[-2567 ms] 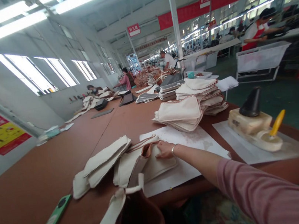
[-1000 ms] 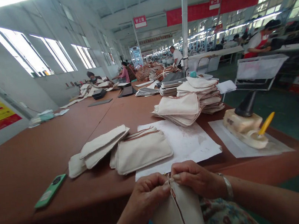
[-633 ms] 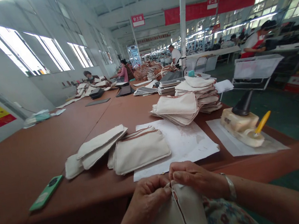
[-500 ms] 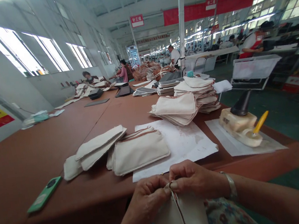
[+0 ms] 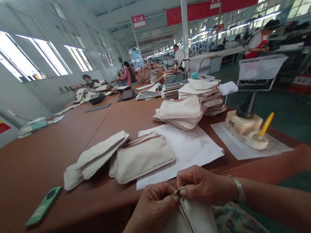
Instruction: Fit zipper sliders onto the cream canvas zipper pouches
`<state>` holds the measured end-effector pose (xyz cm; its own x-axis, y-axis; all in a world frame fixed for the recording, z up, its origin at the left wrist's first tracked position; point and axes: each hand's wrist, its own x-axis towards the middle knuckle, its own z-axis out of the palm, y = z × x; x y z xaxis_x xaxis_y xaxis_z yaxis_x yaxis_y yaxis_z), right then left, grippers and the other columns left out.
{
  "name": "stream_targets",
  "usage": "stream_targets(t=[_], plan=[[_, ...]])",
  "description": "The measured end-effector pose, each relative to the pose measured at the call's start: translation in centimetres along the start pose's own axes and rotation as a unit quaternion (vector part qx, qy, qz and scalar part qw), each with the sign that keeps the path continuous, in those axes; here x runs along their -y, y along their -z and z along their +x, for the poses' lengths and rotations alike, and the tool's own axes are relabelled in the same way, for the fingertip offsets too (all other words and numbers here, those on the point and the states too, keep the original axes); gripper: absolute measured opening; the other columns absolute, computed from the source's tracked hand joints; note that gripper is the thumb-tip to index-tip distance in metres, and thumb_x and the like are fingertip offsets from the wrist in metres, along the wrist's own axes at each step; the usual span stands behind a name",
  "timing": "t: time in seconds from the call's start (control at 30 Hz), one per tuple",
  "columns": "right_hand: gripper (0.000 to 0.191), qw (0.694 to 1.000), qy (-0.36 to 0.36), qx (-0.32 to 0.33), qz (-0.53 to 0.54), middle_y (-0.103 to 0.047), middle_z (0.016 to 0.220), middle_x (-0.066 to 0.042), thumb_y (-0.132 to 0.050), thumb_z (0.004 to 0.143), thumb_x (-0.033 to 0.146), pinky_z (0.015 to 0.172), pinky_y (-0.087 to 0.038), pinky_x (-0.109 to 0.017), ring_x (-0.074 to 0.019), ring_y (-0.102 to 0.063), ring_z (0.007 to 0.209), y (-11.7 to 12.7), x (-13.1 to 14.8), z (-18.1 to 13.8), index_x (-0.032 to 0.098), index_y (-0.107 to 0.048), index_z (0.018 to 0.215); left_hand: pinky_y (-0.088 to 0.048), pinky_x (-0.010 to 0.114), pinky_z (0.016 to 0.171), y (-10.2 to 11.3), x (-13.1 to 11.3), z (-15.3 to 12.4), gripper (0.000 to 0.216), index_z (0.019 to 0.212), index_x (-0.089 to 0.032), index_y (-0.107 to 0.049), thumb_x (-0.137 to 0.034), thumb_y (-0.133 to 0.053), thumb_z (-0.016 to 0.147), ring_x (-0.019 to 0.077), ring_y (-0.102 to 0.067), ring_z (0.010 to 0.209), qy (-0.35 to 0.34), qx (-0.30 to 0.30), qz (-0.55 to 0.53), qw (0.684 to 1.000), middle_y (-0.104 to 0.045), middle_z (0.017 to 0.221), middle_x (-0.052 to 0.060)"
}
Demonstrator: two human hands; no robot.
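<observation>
Both my hands pinch the top edge of a cream canvas pouch [image 5: 189,228] with brown piping, held over my lap below the table's near edge. My left hand [image 5: 157,204] grips the left side of that edge with its fingers closed. My right hand [image 5: 203,185], with a metal bracelet on the wrist, grips the right side, thumb and fingers pressed together. On the brown table [image 5: 33,162] just beyond my hands lies a finished pouch [image 5: 143,159] on white paper [image 5: 189,148], with more folded pouches [image 5: 100,156] to its left.
A green phone [image 5: 43,206] lies near the table's left front. Stacks of canvas pieces [image 5: 189,105] stand further back. At the right, on paper, sits a glue pot with a yellow-handled brush [image 5: 249,127]. Other people work at the far end and at the right.
2.6 s ago my right hand lay on the pouch on the table; since then both hands have held a pouch over my lap. My view has drifted slightly right.
</observation>
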<state>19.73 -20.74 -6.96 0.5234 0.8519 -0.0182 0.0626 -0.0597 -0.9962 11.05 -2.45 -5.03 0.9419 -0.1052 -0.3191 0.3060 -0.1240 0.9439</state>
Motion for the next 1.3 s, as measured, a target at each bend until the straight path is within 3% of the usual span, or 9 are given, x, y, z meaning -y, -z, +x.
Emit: stream_targets(t=[0.23,0.37,0.5,0.7,0.9,1.0,1.1,1.17,1.3], plan=[[0.006,0.987,0.062,-0.083,-0.126,-0.057,0.063,0.003,-0.059,0.076,0.013,0.046,-0.03,-0.016,-0.0068,-0.041,0.053,-1.2,-0.8,-0.8,0.013,-0.062,0.081,-0.027,0.023,0.055,-0.4,0.7,-0.3,0.027,0.071,-0.01,-0.065,-0.035,-0.068,0.081,0.011,-0.034,0.062,-0.013,-0.024,0.078,0.997,-0.051,0.066,0.0],[0.014,0.959,0.184,-0.111,-0.184,-0.06,0.065,0.002,-0.054,0.071,0.005,0.049,-0.035,-0.017,-0.0074,-0.048,0.053,-1.9,-0.8,-0.9,0.014,-0.063,0.078,-0.023,0.022,0.049,-0.6,1.0,-0.7,0.026,0.071,-0.012,-0.06,-0.036,-0.065,0.081,0.0093,-0.029,0.056,0.01,0.004,0.064,0.998,-0.046,0.062,-0.002],[0.017,0.876,0.362,-0.087,-0.307,-0.059,0.068,-0.001,-0.047,0.074,0.005,0.057,-0.038,-0.022,-0.0107,-0.05,0.06,-1.8,0.0,-1.7,0.015,-0.06,0.079,-0.028,0.02,0.051,-1.0,0.9,-1.5,0.027,0.075,-0.013,-0.06,-0.04,-0.065,0.079,0.0095,-0.035,0.057,0.028,0.033,0.018,0.999,-0.05,0.066,-0.001],[0.015,0.739,0.429,-0.022,-0.519,-0.048,0.063,0.002,-0.048,0.091,0.019,0.051,-0.025,-0.03,-0.0136,-0.039,0.056,-0.7,1.0,-3.5,0.015,-0.062,0.091,-0.03,0.02,0.049,-1.7,0.2,-2.6,0.027,0.071,-0.012,-0.063,-0.035,-0.075,0.063,0.0101,-0.043,0.052,0.105,0.039,-0.162,0.981,-0.057,0.06,0.002],[0.007,0.68,0.49,-0.05,-0.543,-0.043,0.058,0.004,-0.057,0.081,0.013,0.049,-0.02,-0.03,-0.0122,-0.037,0.053,-0.5,0.8,-3.7,0.018,-0.061,0.084,-0.025,0.02,0.049,-1.7,0.5,-2.8,0.037,0.072,-0.013,-0.059,-0.042,-0.082,0.069,0.0072,-0.037,0.051,0.08,0.087,-0.178,0.977,-0.052,0.061,-0.001],[0.013,0.732,0.486,-0.005,-0.478,-0.049,0.061,0.002,-0.052,0.086,0.018,0.051,-0.028,-0.029,-0.0135,-0.04,0.054,-0.5,1.1,-4.3,0.014,-0.06,0.094,-0.025,0.02,0.051,-1.5,0.6,-2.9,0.037,0.075,-0.012,-0.06,-0.045,-0.078,0.075,0.0078,-0.036,0.056,0.038,0.09,-0.119,0.988,-0.051,0.064,-0.001],[0.021,0.895,0.338,-0.029,-0.291,-0.06,0.076,-0.004,-0.042,0.095,0.024,0.063,-0.043,-0.027,-0.0144,-0.052,0.068,-0.5,1.9,-5.1,0.012,-0.057,0.104,-0.023,0.021,0.053,-1.1,0.3,-3.1,0.038,0.079,-0.012,-0.06,-0.048,-0.072,0.08,0.0082,-0.035,0.059,0.0,0.086,-0.041,0.995,-0.051,0.068,-0.001],[0.025,0.966,0.193,-0.051,-0.166,-0.063,0.085,-0.005,-0.038,0.101,0.027,0.068,-0.045,-0.024,-0.0128,-0.055,0.073,-0.4,2.5,-5.3,0.013,-0.058,0.105,-0.022,0.022,0.052,-0.9,0.1,-3.2,0.038,0.078,-0.013,-0.058,-0.049,-0.07,0.083,0.0081,-0.033,0.058,-0.003,0.081,-0.005,0.997,-0.05,0.067,-0.002],[0.041,0.995,0.077,0.033,-0.046,-0.061,0.078,-0.003,-0.042,0.101,0.04,0.062,-0.042,-0.019,-0.0098,-0.051,0.067,0.1,3.0,-4.8,0.01,-0.067,0.087,-0.021,0.022,0.051,-0.8,-0.1,-3.1,0.042,0.077,-0.014,-0.054,-0.053,-0.067,0.083,0.0085,-0.032,0.058,-0.002,0.082,0.014,0.997,-0.047,0.067,-0.002]])
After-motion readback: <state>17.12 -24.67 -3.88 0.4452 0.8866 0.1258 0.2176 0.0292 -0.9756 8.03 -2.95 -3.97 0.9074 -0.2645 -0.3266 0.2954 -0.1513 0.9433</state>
